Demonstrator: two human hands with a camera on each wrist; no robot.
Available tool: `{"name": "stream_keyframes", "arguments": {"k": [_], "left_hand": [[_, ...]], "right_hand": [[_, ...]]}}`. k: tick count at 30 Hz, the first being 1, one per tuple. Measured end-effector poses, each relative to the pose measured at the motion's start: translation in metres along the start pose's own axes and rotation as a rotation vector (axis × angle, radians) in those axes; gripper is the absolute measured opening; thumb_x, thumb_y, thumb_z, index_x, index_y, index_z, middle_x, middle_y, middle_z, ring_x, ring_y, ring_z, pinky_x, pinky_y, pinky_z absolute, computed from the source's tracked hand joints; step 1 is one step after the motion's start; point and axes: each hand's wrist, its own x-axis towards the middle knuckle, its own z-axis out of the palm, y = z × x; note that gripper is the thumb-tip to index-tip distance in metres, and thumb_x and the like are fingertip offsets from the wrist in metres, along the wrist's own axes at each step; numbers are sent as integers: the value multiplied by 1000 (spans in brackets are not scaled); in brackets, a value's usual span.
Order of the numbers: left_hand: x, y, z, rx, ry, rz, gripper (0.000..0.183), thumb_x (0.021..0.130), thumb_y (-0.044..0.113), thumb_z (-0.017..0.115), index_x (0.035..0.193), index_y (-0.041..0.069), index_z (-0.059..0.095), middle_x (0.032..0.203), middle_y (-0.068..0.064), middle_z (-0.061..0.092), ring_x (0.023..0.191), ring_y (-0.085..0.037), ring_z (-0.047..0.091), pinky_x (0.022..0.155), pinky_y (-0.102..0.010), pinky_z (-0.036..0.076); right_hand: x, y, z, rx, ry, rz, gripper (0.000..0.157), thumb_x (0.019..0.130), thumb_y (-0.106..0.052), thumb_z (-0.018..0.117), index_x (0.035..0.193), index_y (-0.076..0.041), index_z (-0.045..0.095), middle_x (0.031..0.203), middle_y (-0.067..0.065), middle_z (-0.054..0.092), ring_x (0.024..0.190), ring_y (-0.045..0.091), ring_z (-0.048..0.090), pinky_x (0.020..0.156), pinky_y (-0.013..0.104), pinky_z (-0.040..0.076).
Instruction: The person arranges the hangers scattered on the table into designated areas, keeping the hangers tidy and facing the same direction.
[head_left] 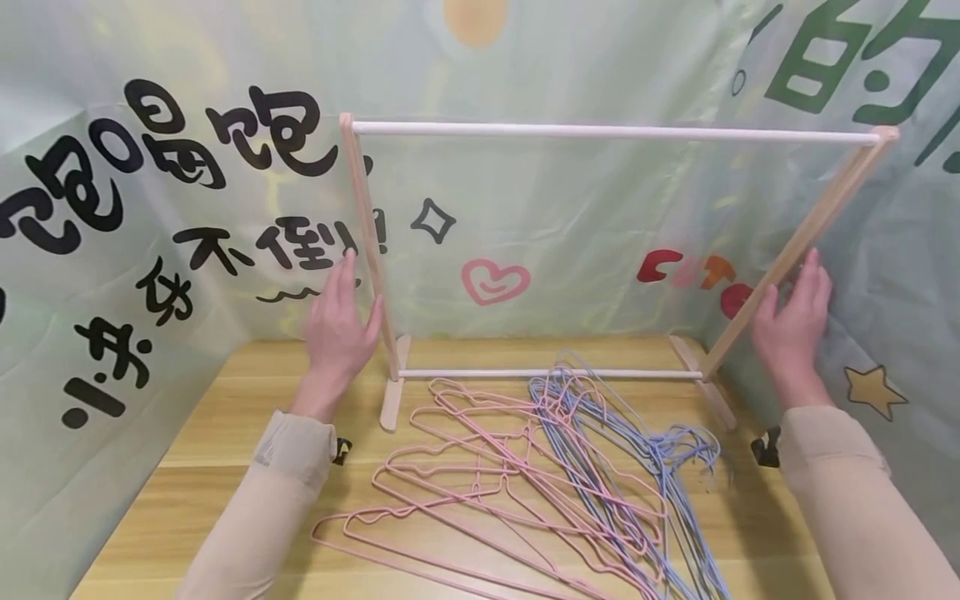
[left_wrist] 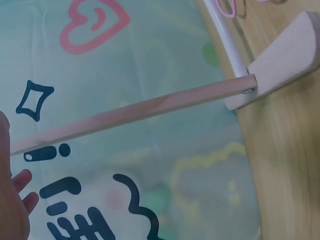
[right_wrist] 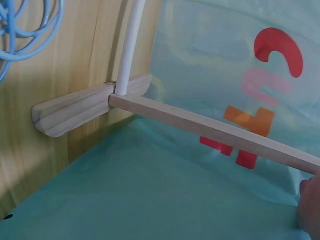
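Note:
A drying-rack-like clothes stand (head_left: 615, 132) of pale wood with white rods stands upright at the back of the table. My left hand (head_left: 339, 321) is at its left post (head_left: 367, 225), fingers pointing up and thumb beside the wood. On the other side, my right hand (head_left: 797, 321) is at the right post (head_left: 795, 242), its thumb by the post and its fingers raised. Only parts of each hand show at the edges of the wrist views. In front of the stand lie pink hangers (head_left: 442, 492) and blue hangers (head_left: 660, 454) in a tangled heap.
Printed cloth (head_left: 570, 225) hangs behind the wooden table (head_left: 225, 450) and along both sides. The right foot (right_wrist: 75, 107) of the stand lies close to the cloth. The left foot (left_wrist: 287, 60) rests on the tabletop.

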Motion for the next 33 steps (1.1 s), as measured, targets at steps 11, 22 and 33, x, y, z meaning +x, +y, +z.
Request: {"name": "stream_keyframes", "arguments": {"k": [11, 22, 33], "left_hand": [[3, 7, 28, -54, -87, -100, 79, 97, 9, 71, 163, 7, 26, 141, -23, 55, 66, -33, 57, 52, -40, 48], [-7, -6, 32, -109, -120, -262, 78, 103, 2, 55, 167, 16, 14, 150, -23, 46, 58, -30, 51, 47, -40, 46], [-5, -41, 5, -125, -129, -344, 77, 104, 1, 53, 167, 19, 14, 155, -22, 41, 61, -38, 52, 50, -50, 49]], "right_hand": [[6, 20, 7, -1, 31, 44, 70, 107, -12, 49, 168, -24, 17, 164, 15, 38, 146, 43, 39, 123, 50, 27], [2, 10, 20, -53, -55, 72, 71, 109, -16, 47, 168, -32, 10, 154, 25, 47, 132, 55, 49, 115, 61, 35], [-11, -18, 50, -18, -24, -27, 68, 109, -15, 50, 167, -30, 18, 117, 33, 60, 101, 49, 57, 98, 64, 48]]}}
